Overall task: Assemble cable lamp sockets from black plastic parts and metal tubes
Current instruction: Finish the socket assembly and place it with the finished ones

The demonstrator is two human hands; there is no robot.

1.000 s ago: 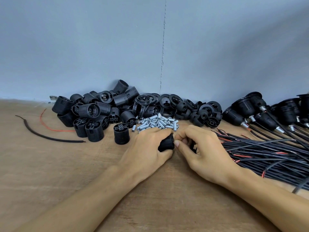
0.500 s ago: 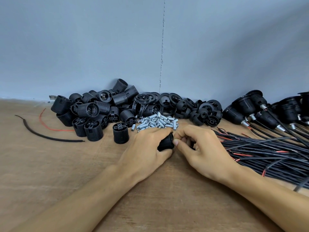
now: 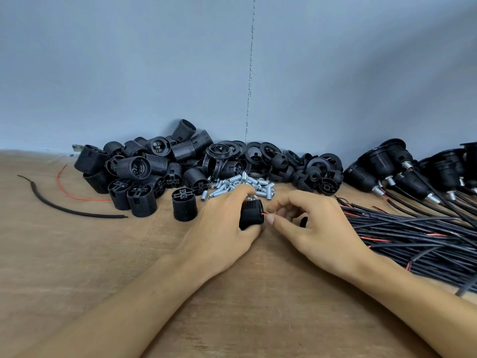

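Head camera, from our left: a pile of black socket shells (image 3: 144,171) lies against the wall, with small metal tubes (image 3: 240,182) just right of it. Our left hand (image 3: 222,228) grips one black socket (image 3: 251,215) low over the wooden table (image 3: 77,254). Our right hand (image 3: 317,228) pinches a red wire (image 3: 265,214) at the socket's end. Black cables (image 3: 413,228) and finished sockets (image 3: 387,169) lie farther right.

Wooden tabletop (image 3: 77,254); blue-grey wall (image 3: 129,60) behind; metal bracket (image 3: 76,148) left.

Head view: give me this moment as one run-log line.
left hand: grips black socket | right hand: pinches red wire at socket end | metal tubes: piled behind hands
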